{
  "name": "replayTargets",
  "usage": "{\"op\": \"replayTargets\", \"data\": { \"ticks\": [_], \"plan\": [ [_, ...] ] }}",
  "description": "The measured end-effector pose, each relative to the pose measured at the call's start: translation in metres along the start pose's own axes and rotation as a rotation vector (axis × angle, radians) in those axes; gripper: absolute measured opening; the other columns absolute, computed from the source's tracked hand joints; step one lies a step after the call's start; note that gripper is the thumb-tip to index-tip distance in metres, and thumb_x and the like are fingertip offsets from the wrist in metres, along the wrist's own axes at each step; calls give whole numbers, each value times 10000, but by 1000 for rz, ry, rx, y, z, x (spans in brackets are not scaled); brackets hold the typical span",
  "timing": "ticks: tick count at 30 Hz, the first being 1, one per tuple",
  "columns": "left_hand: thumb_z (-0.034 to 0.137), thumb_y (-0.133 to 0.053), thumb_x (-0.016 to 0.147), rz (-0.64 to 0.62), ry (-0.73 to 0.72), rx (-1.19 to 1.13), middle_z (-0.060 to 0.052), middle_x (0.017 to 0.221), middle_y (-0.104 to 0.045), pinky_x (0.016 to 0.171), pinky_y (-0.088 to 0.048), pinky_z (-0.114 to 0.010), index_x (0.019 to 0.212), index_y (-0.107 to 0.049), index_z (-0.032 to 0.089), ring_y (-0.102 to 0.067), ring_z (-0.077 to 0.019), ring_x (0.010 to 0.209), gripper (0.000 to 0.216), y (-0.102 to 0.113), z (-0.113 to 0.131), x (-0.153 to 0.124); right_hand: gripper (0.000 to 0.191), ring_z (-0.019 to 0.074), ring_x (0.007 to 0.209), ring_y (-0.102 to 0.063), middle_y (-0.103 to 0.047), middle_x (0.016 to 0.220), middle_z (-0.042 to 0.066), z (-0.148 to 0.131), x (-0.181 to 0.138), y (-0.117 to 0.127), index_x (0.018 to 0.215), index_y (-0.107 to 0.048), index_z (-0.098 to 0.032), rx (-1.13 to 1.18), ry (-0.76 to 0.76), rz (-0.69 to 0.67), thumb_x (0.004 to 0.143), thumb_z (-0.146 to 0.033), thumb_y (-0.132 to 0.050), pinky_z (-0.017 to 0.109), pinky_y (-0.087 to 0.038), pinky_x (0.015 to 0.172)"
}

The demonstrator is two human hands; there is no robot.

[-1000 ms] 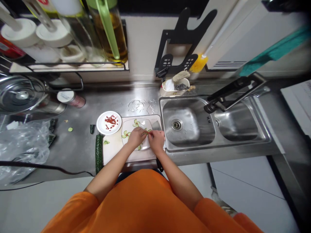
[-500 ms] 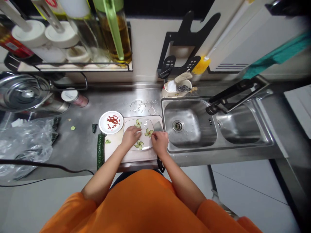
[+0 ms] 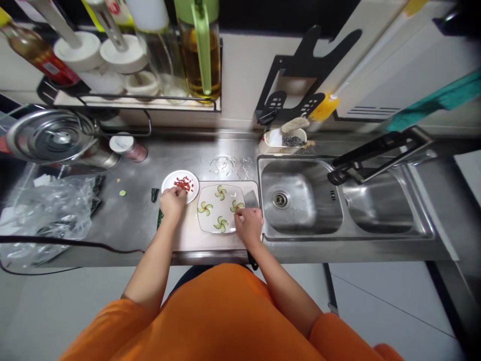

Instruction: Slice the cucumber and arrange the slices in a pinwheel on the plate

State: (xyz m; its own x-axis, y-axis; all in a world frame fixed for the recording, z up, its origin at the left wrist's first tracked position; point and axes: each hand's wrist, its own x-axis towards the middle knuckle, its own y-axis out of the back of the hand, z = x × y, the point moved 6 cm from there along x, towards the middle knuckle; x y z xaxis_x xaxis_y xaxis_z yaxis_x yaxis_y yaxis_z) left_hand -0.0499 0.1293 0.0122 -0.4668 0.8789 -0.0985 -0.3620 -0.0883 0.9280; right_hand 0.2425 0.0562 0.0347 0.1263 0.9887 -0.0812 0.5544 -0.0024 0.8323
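Note:
My left hand (image 3: 173, 203), fingers pinched together, is over the near edge of a small round white plate (image 3: 169, 180) that holds red goji berries (image 3: 184, 184). Whether a berry is between its fingertips cannot be made out. My right hand (image 3: 250, 225) is also pinched, at the right edge of a clear-rimmed square plate (image 3: 214, 208); anything in its fingers is hidden. Several pinwheels of cucumber slices lie on that plate, the top one (image 3: 221, 192) with a small red centre. Beneath is a white cutting board (image 3: 186, 243). A knife (image 3: 251, 199) lies partly under my right hand.
A cucumber (image 3: 160, 218) shows beside my left forearm, with a cut end (image 3: 154, 194) beyond it. To the right is a double sink (image 3: 296, 193) with a tap (image 3: 361, 165). Plastic bags (image 3: 56, 210) and a pot (image 3: 56, 138) stand left; a bottle rack (image 3: 150, 103) hangs above.
My left hand has moved left from the square plate to the goji berry plate, uncovering the left cucumber pinwheel. My right hand stays by the right pinwheel. The camera view has shifted slightly.

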Motion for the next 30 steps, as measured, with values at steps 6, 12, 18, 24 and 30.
{"op": "replayTargets", "data": {
  "ticks": [6, 12, 18, 24, 30],
  "plan": [
    [361, -528, 756, -42, 41, 26, -88, 892, -680, 707, -427, -294, 845, -711, 209, -597, -214, 785, 254, -10, 3, 11, 127, 237, 971, -415, -653, 872, 42, 3, -3, -1, 837, -680, -238, -19, 9, 6, 834, -253, -553, 304, -231, 696],
    [347, -522, 749, -86, 65, 18, -95, 883, -695, 704, -426, -292, 825, -718, 200, -600, -218, 776, 256, -10, 1, 16, 136, 227, 982, -411, -645, 885, 41, 5, -4, -1, 852, -681, -242, -30, -10, -1, 848, -269, -549, 307, -245, 703],
    [348, -533, 720, -97, 75, -75, -96, 765, -704, 683, -425, -295, 760, -721, 179, -607, -217, 706, 256, -8, -2, 16, 128, 233, 987, -426, -658, 887, 35, 0, -2, 0, 838, -683, -239, -14, -2, -27, 842, -264, -557, 309, -252, 712],
    [357, -533, 719, -64, 113, -272, -68, 730, -709, 701, -444, -263, 783, -714, 152, -621, -197, 741, 281, 2, -9, 7, 136, 234, 987, -432, -663, 895, 40, -7, 0, -1, 851, -681, -236, -1, -1, -72, 845, -266, -548, 301, -249, 685],
    [404, -651, 652, -249, 140, -603, -33, 817, -721, 757, -463, -251, 792, -717, 137, -636, -183, 816, 309, -4, 8, -27, 143, 227, 985, -445, -667, 906, 37, -15, 4, -5, 894, -690, -235, 29, 29, -113, 840, -252, -558, 306, -278, 711]
  ]
}}
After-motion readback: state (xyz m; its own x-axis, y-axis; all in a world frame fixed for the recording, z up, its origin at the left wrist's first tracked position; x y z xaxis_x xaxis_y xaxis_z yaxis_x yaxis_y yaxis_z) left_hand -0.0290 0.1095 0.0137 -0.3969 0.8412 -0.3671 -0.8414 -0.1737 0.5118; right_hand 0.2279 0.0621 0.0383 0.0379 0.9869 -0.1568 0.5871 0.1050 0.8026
